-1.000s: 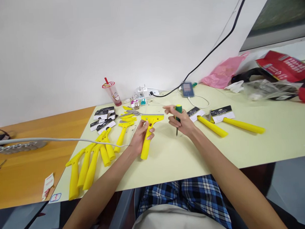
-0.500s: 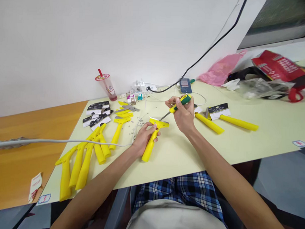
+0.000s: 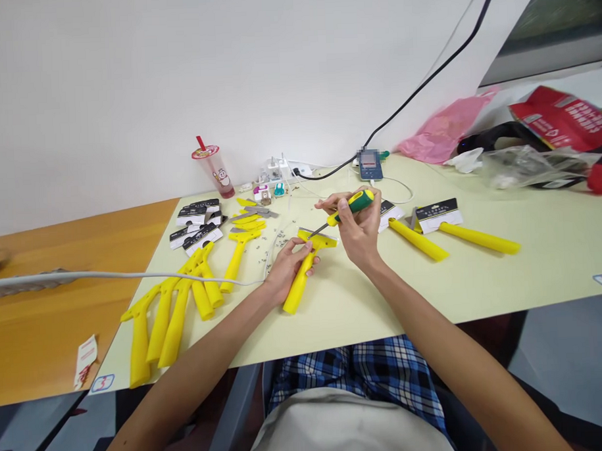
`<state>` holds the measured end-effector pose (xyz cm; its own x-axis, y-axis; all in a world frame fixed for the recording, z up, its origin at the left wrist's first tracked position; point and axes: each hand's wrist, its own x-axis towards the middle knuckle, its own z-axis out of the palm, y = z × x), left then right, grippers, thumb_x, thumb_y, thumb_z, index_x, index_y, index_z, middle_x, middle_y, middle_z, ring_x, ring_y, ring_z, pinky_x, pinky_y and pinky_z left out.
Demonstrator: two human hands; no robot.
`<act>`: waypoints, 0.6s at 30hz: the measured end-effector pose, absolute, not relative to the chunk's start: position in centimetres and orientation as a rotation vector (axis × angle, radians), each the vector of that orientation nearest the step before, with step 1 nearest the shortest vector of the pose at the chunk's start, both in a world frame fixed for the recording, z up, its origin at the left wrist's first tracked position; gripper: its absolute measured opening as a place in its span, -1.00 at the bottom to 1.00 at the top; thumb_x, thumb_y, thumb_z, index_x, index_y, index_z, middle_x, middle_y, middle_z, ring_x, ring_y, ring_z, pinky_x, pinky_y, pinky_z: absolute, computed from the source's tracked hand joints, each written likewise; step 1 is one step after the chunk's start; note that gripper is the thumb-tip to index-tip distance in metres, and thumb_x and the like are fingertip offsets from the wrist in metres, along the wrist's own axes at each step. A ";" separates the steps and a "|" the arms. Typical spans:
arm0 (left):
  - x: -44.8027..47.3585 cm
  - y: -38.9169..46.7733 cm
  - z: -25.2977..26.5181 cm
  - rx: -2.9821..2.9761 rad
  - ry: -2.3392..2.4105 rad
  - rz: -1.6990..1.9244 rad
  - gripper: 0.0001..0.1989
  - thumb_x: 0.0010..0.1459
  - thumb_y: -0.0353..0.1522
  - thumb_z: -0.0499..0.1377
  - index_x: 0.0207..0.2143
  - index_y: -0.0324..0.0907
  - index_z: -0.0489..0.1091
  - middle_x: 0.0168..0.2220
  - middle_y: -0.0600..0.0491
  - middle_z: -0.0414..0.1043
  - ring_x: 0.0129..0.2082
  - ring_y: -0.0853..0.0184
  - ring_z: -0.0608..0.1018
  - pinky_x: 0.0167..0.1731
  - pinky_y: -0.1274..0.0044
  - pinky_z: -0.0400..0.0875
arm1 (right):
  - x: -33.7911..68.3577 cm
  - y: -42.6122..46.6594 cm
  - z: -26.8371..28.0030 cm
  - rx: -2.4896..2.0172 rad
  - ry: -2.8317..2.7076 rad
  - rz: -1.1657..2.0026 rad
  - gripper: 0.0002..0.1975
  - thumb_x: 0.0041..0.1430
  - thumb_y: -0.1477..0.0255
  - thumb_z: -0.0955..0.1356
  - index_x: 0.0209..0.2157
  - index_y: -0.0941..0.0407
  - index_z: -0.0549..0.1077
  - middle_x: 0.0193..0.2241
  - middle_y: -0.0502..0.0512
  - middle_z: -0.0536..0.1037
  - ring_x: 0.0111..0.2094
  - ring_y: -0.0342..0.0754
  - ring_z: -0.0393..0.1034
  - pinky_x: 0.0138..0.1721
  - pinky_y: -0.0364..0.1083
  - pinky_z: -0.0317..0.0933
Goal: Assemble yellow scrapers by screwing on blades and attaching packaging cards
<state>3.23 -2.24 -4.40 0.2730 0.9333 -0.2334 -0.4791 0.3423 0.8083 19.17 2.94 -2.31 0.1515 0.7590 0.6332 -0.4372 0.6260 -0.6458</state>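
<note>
My left hand (image 3: pixel 287 269) is closed round the neck of a yellow scraper (image 3: pixel 297 288), whose wide head points away from me. In my right hand (image 3: pixel 361 227) is a screwdriver (image 3: pixel 355 205) with a green and yellow handle. Its shaft slants down to the left, and the tip meets the left part of the scraper's head, close to my left thumb. Small metal screws (image 3: pixel 280 239) lie scattered just beyond my left hand. Another yellow scraper (image 3: pixel 237 257) rests to the left, beside loose yellow pieces and grey blades (image 3: pixel 260 212).
Several yellow handles (image 3: pixel 173 322) lie at the left under a grey cable (image 3: pixel 135 275). Black-and-white cards (image 3: pixel 202 237) lie behind them. Carded scrapers (image 3: pixel 479 238) are on the right. A drink cup (image 3: pixel 219 172), power strip (image 3: pixel 299 169) and phone (image 3: pixel 370 165) stand along the wall.
The screwdriver has moved left and down, its tip shifting from the right of the scraper's head to its left part. My left hand still holds the scraper. The view has shifted slightly.
</note>
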 end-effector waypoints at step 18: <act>3.0 -2.0 -4.5 0.708 0.790 1.042 -0.49 0.07 -0.26 0.57 -0.17 -0.11 0.29 -0.23 0.07 0.45 -0.35 0.39 0.60 -0.59 0.66 0.29 | 19.0 2.9 -2.6 -0.362 -1.145 0.832 -0.63 0.43 0.21 0.47 -0.09 -0.09 0.16 -0.18 -0.07 0.64 -0.09 -0.01 0.67 0.11 0.23 0.56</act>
<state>2.98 -2.01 -4.52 0.2910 0.9302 -0.2239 -0.4666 0.3423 0.8156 19.04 2.90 -2.60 0.1643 0.7392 0.6531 -0.3931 0.6564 -0.6440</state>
